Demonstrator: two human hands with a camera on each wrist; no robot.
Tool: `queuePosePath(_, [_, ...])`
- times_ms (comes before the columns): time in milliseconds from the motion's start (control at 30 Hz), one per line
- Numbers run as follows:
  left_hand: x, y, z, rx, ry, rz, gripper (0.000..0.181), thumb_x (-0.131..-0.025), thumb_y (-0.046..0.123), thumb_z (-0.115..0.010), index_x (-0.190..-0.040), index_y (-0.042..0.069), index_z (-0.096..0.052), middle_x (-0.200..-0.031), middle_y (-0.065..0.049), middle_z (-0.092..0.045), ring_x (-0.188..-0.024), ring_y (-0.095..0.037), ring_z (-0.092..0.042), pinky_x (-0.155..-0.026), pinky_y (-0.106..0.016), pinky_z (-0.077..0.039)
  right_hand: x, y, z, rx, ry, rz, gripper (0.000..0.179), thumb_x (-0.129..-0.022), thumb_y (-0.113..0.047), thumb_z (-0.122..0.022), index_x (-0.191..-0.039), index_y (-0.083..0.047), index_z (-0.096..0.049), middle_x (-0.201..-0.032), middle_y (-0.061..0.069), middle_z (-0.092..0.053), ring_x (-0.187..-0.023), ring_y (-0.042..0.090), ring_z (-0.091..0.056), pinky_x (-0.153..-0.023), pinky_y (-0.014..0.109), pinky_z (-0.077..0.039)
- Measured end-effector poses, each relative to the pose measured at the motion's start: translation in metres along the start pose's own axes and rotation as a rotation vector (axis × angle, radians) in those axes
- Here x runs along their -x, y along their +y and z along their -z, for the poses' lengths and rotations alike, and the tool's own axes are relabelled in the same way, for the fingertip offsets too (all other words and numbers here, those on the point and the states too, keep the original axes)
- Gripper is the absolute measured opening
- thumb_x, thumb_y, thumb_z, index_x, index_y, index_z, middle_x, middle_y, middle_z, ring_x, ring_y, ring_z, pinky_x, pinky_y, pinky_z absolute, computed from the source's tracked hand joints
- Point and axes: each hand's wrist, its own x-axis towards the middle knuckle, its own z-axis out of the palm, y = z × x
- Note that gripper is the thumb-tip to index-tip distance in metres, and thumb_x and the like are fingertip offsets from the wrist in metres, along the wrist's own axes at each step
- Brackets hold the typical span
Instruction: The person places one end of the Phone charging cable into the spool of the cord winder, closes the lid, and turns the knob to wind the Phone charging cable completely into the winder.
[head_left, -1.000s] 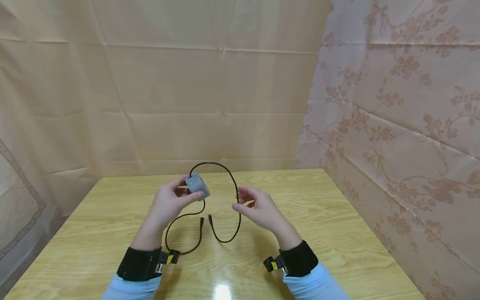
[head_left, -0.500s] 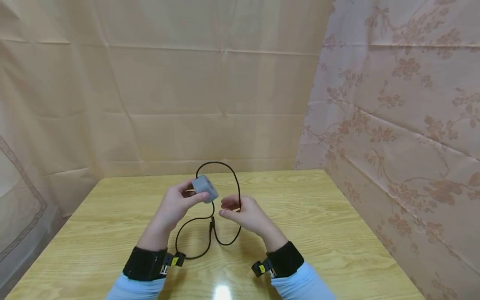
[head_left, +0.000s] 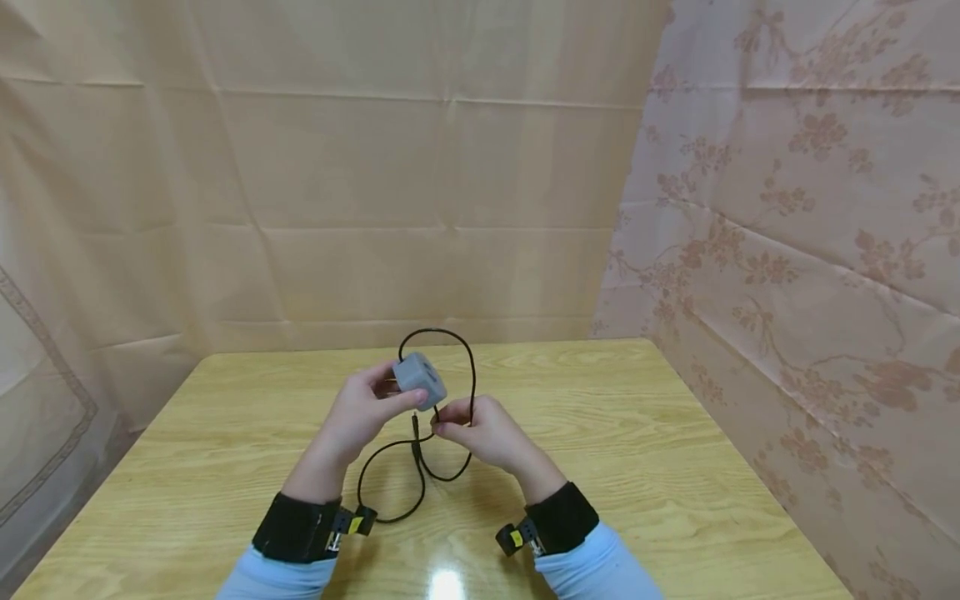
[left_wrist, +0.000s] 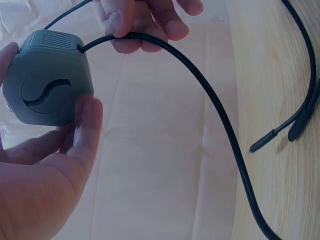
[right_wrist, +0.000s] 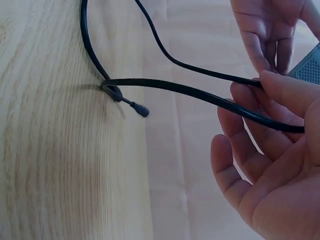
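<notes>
My left hand [head_left: 356,414] grips a grey, many-sided cable winder [head_left: 414,379] above the table. In the left wrist view, a round disc with an S-shaped slot shows on the winder's face. A black cable [left_wrist: 216,101] leaves it on two sides. Close to the winder, thumb and forefinger of my right hand [head_left: 487,433] pinch one strand of this cable. The other strand crosses the right palm in the right wrist view, beneath the thumb. Two slim cable ends [left_wrist: 263,141] hang close together at the table's edge in the left wrist view.
A wood-grain table [head_left: 637,467] lies under both hands. Beige cloth [head_left: 337,208] hangs behind it, and a floral cloth [head_left: 810,250] on the right. Each forearm wears a black strap [head_left: 566,518] with a small camera.
My right hand has moved left from the cable's outer loop to the strand beside the winder and now pinches it. My left hand has shifted slightly right with the winder. The cable ends have crossed.
</notes>
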Motion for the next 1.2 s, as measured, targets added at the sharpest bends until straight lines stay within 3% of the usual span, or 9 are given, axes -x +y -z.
queuePosePath(267, [0.001, 0.0, -0.003, 0.069, -0.096, 0.005, 0.071, -0.092, 0.018, -0.079, -0.149, 0.004, -0.04, -0.143, -0.019, -0.044, -0.127, -0.036, -0.057, -0.101, -0.051, -0.048, 0.001, -0.001, -0.001, 0.046, 0.001, 0.022, 0.017, -0.101, -0.023, -0.067, -0.101, -0.009, -0.077, -0.098, 0.0, -0.074, -0.095, 0.012, -0.065, -0.086, 0.04, -0.053])
queuePosePath(400, [0.0, 0.001, -0.006, 0.084, -0.116, 0.002, 0.073, -0.09, 0.015, -0.081, -0.146, 0.003, -0.036, -0.144, -0.019, -0.042, -0.127, -0.036, -0.056, -0.1, -0.049, -0.05, 0.002, -0.001, -0.001, 0.064, -0.005, 0.03, 0.015, -0.101, -0.024, -0.066, -0.1, -0.013, -0.077, -0.097, -0.003, -0.074, -0.095, 0.011, -0.064, -0.087, 0.039, -0.052])
queuePosePath(600, [-0.001, 0.003, -0.008, 0.022, -0.06, -0.007, 0.07, -0.086, 0.017, -0.084, -0.142, 0.006, -0.042, -0.136, -0.018, -0.053, -0.119, -0.034, -0.06, -0.091, -0.041, -0.054, 0.004, -0.002, -0.001, 0.068, -0.008, 0.037, 0.014, -0.103, -0.023, -0.063, -0.1, -0.017, -0.076, -0.096, -0.003, -0.073, -0.092, 0.011, -0.064, -0.083, 0.034, -0.053])
queuePosePath(900, [0.0, 0.003, -0.002, -0.028, -0.017, -0.071, 0.07, -0.088, 0.019, -0.083, -0.15, 0.016, -0.049, -0.131, -0.017, -0.058, -0.113, -0.032, -0.059, -0.087, -0.036, -0.055, 0.006, -0.003, 0.001, -0.032, -0.037, 0.043, 0.012, -0.101, -0.014, -0.063, -0.107, -0.007, -0.071, -0.094, 0.003, -0.074, -0.093, 0.023, -0.071, -0.082, 0.029, -0.054])
queuePosePath(1033, [0.002, 0.004, 0.002, -0.058, 0.011, -0.071, 0.077, -0.087, 0.021, -0.084, -0.154, 0.017, -0.046, -0.132, -0.017, -0.058, -0.114, -0.032, -0.059, -0.086, -0.034, -0.055, 0.006, -0.002, 0.004, 0.022, -0.017, 0.049, 0.01, -0.098, -0.015, -0.067, -0.105, -0.013, -0.073, -0.089, -0.003, -0.072, -0.086, 0.015, -0.068, -0.078, 0.029, -0.054])
queuePosePath(1200, [0.005, 0.01, 0.007, -0.159, 0.052, -0.077, 0.083, -0.085, 0.026, -0.086, -0.155, 0.014, -0.042, -0.132, -0.016, -0.059, -0.117, -0.032, -0.059, -0.089, -0.037, -0.054, 0.008, -0.002, 0.01, 0.077, 0.001, 0.027, 0.012, -0.097, -0.017, -0.067, -0.106, -0.013, -0.075, -0.089, -0.005, -0.071, -0.085, 0.013, -0.066, -0.078, 0.031, -0.053])
